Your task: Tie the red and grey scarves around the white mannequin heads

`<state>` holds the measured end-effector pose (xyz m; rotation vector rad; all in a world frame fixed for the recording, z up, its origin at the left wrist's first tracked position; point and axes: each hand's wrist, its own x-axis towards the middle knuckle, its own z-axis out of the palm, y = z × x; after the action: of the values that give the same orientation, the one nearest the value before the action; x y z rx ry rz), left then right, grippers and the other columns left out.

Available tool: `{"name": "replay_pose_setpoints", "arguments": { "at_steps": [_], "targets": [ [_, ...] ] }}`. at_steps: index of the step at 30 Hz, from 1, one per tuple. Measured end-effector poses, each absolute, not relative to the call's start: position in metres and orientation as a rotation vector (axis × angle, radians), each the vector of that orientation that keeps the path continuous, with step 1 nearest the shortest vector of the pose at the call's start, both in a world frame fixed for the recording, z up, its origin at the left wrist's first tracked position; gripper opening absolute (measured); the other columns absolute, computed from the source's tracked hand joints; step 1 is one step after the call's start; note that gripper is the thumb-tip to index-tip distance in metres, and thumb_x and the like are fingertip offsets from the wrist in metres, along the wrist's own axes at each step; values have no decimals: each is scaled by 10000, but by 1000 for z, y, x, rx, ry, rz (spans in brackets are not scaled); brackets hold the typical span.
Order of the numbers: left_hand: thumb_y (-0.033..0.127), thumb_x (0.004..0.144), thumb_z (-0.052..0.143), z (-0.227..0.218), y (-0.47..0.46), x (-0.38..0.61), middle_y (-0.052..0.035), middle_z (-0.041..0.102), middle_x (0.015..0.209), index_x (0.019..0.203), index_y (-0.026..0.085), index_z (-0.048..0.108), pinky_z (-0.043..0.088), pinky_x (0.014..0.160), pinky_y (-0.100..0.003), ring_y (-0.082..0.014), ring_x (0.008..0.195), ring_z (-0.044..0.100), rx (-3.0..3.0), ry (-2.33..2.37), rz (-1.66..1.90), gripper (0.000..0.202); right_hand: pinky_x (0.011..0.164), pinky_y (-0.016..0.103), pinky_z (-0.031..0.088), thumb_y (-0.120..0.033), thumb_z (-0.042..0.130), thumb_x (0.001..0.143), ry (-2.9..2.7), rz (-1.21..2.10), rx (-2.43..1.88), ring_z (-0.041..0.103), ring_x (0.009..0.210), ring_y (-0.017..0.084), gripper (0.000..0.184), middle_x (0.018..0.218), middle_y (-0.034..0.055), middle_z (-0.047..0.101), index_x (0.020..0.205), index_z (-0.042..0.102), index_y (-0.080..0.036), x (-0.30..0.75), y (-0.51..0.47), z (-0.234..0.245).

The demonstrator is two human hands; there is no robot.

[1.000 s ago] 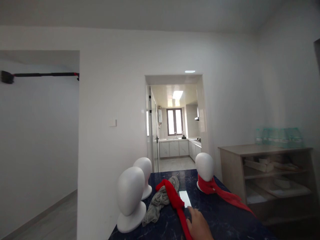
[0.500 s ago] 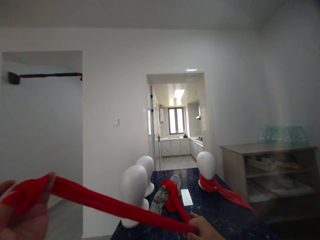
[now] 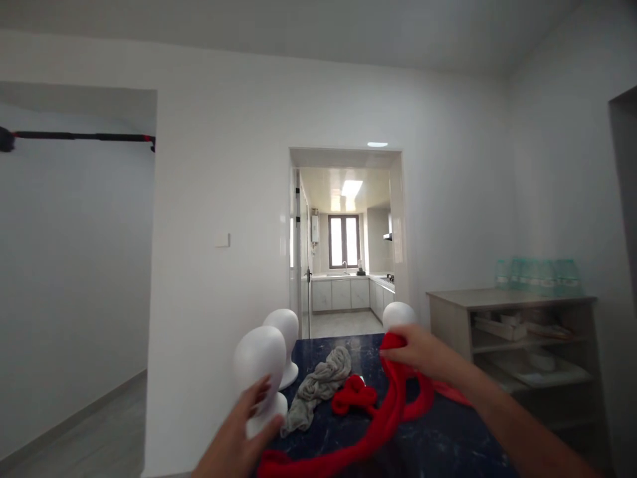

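Raised over the right side of the table, my right hand (image 3: 413, 352) is closed on a long red scarf (image 3: 393, 405). The scarf hangs from it, loops on the tabletop and runs to the lower left. A bunched part lies mid-table. My left hand (image 3: 243, 425) has its thumb and fingers apart, in front of the nearest white mannequin head (image 3: 259, 362); I cannot tell if it touches the head. One stretch of the scarf passes below that hand. Beside the red bunch lies a twisted grey scarf (image 3: 318, 388).
A second white mannequin head (image 3: 283, 332) stands behind the nearest one. A third mannequin head (image 3: 398, 315), partly hidden by my right hand, is at the right of the dark blue table (image 3: 365, 344). A shelf unit (image 3: 462, 297) with bottles (image 3: 537, 275) stands to the right.
My left hand has let go of the stretched scarf and moved right to the nearest mannequin head. My right hand has risen with the scarf, which now hangs slack. The view shifted slightly.
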<state>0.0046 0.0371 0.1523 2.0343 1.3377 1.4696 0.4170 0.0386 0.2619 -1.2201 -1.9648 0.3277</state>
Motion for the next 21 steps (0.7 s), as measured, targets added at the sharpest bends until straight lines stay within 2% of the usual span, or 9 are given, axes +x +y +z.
{"name": "replay_pose_setpoints", "arguments": {
  "at_steps": [2, 3, 5, 6, 8, 10, 14, 17, 21],
  "targets": [
    [614, 861, 811, 171, 31, 79, -167, 615, 1619, 1652, 316, 407, 443, 1293, -524, -358, 1512, 577, 1971, 944, 1216, 937, 600, 284, 349, -438, 853, 754, -2220, 194, -1180, 538, 655, 147, 295, 661, -33, 618, 699, 678, -208, 374, 33, 278],
    [575, 833, 857, 188, 27, 108, -151, 620, 1612, 1669, 327, 373, 463, 1275, -483, -335, 1483, 599, 1912, 780, 1140, 998, 602, 279, 354, -407, 860, 739, -2293, 200, -1151, 547, 657, 146, 253, 662, -38, 623, 731, 699, -212, 357, 33, 284],
    [541, 850, 855, 228, 24, 144, -102, 768, 1326, 1591, 305, 479, 605, 1055, -425, -271, 1126, 755, 1847, 649, 959, 864, 583, 269, 365, -376, 853, 744, -2322, 300, -1151, 554, 618, 137, 209, 661, -50, 628, 807, 726, -222, 342, 35, 291],
    [558, 880, 820, 247, 26, 150, -47, 787, 1078, 1510, 277, 564, 632, 883, -380, -208, 863, 732, 1848, 675, 877, 736, 560, 262, 369, -377, 851, 753, -2298, 395, -1170, 552, 584, 133, 217, 652, -60, 628, 859, 731, -230, 344, 37, 293],
    [596, 927, 747, 276, 36, 141, 71, 593, 667, 1310, 231, 684, 530, 593, -295, -132, 553, 513, 1936, 775, 749, 533, 502, 250, 360, -414, 848, 787, -2257, 641, -1207, 530, 508, 127, 265, 609, -79, 611, 934, 714, -239, 369, 38, 293],
    [627, 969, 668, 289, 50, 115, 112, 419, 550, 1076, 219, 705, 417, 504, -260, -113, 489, 393, 2020, 869, 737, 423, 451, 234, 323, -475, 820, 847, -2240, 915, -1211, 477, 460, 111, 290, 556, -92, 561, 912, 673, -235, 410, 35, 290],
    [693, 993, 586, 290, 66, 67, 121, 368, 582, 855, 250, 554, 428, 507, -263, -108, 500, 347, 2012, 960, 859, 465, 406, 223, 185, -580, 714, 974, -1995, 1201, -1093, 227, 438, 57, 429, 528, -135, 357, 775, 549, -237, 488, 26, 293],
    [658, 987, 633, 291, 66, 60, 77, 521, 657, 854, 227, 615, 501, 624, -288, -133, 593, 509, 2148, 978, 831, 452, 413, 220, 125, -590, 709, 998, -1780, 1189, -925, 125, 465, 51, 448, 547, -158, 263, 784, 520, -245, 505, 21, 314],
    [580, 971, 722, 302, 65, 88, -44, 795, 972, 1363, 230, 680, 556, 873, -346, -213, 908, 733, 2031, 735, 639, 528, 425, 206, 127, -565, 743, 992, -1795, 1181, -828, 146, 487, 50, 414, 580, -150, 280, 830, 556, -233, 468, 23, 345]
  ]
}}
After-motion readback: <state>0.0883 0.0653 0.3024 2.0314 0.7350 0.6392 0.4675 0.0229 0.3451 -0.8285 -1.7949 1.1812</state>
